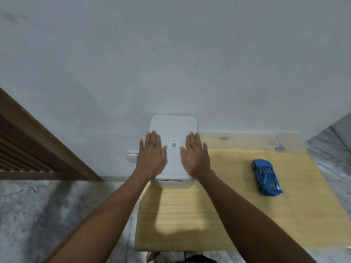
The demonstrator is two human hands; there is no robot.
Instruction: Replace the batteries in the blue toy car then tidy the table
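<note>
The blue toy car (266,177) stands on its wheels at the right side of the light wooden table (218,215). A white lidded box (173,128) sits at the table's far left corner against the wall. My left hand (152,154) lies flat on the left part of its lid, fingers straight. My right hand (195,154) lies flat on the right part of the lid the same way. A small label with a code (174,142) shows between the hands. No batteries are visible.
A clear plastic container (239,139) stands at the back of the table along the wall, with a small purple bit (281,147) near its right end. A small white and yellow object (132,158) sits left of the box. A brown wooden frame (38,149) is at far left.
</note>
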